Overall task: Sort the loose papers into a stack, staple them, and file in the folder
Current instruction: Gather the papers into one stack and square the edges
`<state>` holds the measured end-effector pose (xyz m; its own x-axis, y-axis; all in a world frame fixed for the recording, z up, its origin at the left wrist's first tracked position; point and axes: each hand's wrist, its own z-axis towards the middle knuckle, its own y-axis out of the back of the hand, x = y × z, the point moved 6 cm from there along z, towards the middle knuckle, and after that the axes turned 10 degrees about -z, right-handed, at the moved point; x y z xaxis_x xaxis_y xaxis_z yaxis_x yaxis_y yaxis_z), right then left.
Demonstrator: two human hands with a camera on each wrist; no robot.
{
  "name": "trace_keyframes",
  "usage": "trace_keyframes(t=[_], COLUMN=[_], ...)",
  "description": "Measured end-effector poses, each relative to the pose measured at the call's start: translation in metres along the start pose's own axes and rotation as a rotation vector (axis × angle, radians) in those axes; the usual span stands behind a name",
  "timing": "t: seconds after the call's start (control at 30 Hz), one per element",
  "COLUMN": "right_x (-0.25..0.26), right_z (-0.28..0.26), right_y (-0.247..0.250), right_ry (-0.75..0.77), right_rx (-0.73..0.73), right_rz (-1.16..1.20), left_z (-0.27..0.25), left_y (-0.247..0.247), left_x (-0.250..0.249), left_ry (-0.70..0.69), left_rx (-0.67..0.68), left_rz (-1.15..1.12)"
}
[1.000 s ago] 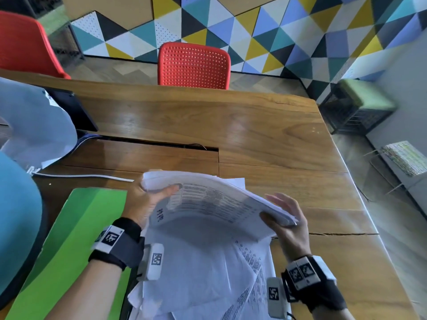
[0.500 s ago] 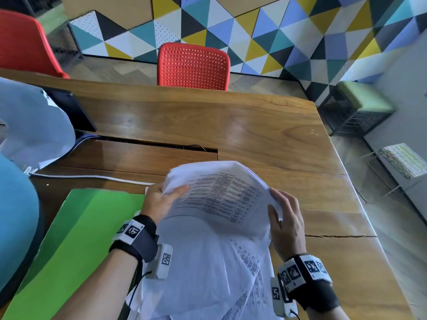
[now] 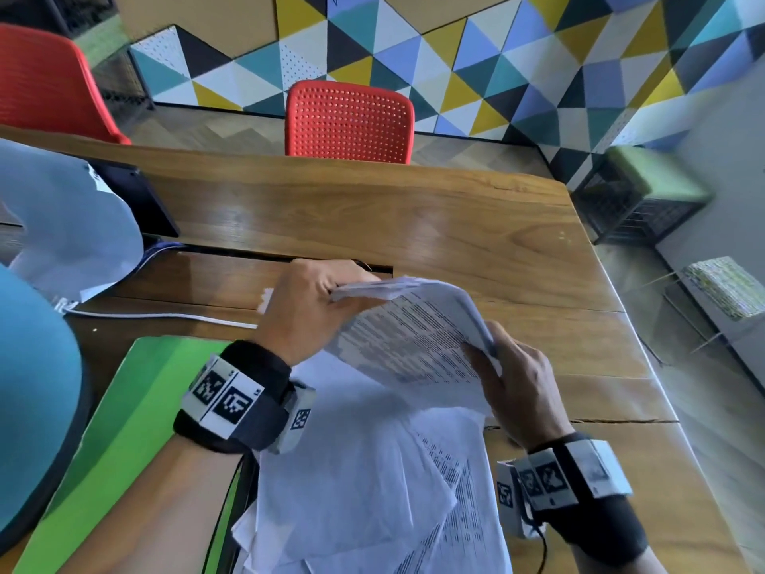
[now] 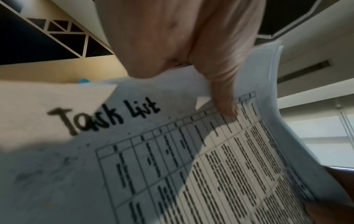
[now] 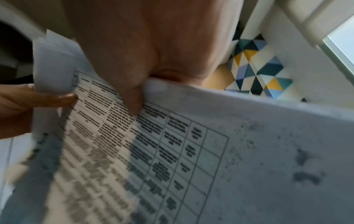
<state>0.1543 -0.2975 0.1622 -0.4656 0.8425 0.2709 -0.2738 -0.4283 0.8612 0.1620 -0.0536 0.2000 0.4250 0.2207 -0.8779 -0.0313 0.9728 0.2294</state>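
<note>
A sheaf of white printed papers (image 3: 407, 337) is raised over the wooden table (image 3: 372, 209), bowed and tilted. My left hand (image 3: 314, 308) grips its far top edge, thumb on the printed table near the handwritten "Task List" heading (image 4: 103, 116). My right hand (image 3: 513, 383) pinches the right edge of the papers (image 5: 210, 151), thumb on the print. More loose sheets (image 3: 356, 482) lie spread on the table under the sheaf. A green folder (image 3: 120, 441) lies flat at the left, partly under my left forearm. No stapler shows.
A white cable (image 3: 157, 316) runs across the table behind the folder. A dark tablet-like device (image 3: 136, 196) and a pale cloth (image 3: 70, 225) sit at far left. Red chairs (image 3: 350, 122) stand beyond the table. The table's right edge drops off beside my right hand.
Both hands have lifted the sheaf higher and turned it, so its top edge now points away. My left hand has shifted right and up along that edge.
</note>
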Motion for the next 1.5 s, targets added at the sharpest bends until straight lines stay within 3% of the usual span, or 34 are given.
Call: trace_keyframes(t=[0.1, 0.17, 0.23, 0.37, 0.43, 0.5, 0.87, 1.0, 1.1, 1.27, 1.37, 1.5], right_x=[-0.01, -0.032, -0.058, -0.099, -0.11, -0.118, -0.131, -0.129, -0.127, -0.124, -0.128, -0.13], right_z=[-0.005, -0.013, -0.029, -0.075, -0.097, -0.113, -0.145, -0.148, -0.149, -0.148, -0.149, -0.147], right_y=[0.009, 0.015, 0.016, -0.005, -0.023, -0.041, -0.082, -0.086, -0.091, -0.095, -0.096, -0.093], right_ry=[-0.091, -0.272, -0.453, -0.737, -0.822, -0.883, -1.054, -1.039, -1.019, -0.974, -0.962, -0.951], right_rx=[-0.099, -0.124, -0.12, -0.043, -0.004, 0.031, 0.102, 0.087, 0.081, 0.125, 0.113, 0.12], right_rz=[0.055, 0.11, 0.16, 0.201, 0.19, 0.172, 0.206, 0.284, 0.411, 0.508, 0.487, 0.522], left_z=[-0.006, -0.025, -0.063, -0.152, -0.186, -0.202, -0.216, -0.216, -0.203, -0.197, -0.187, -0.146], left_y=[0.013, 0.031, 0.044, 0.041, 0.033, 0.026, 0.014, 0.013, 0.007, -0.013, 0.018, 0.074], left_x=[0.014, 0.056, 0.105, 0.164, 0.171, 0.178, 0.173, 0.172, 0.165, 0.162, 0.145, 0.087], left_ry=[0.067, 0.265, 0.55, 1.15, 1.32, 1.395, 1.459, 1.317, 1.09, 1.083, 1.084, 0.876], left_rx=[-0.18, -0.381, -0.538, -0.443, -0.433, -0.428, -0.431, -0.49, -0.454, -0.31, -0.458, -0.522], left_rz=[0.044, -0.021, -0.049, 0.236, 0.252, 0.22, 0.362, 0.299, 0.348, 0.174, 0.264, 0.402])
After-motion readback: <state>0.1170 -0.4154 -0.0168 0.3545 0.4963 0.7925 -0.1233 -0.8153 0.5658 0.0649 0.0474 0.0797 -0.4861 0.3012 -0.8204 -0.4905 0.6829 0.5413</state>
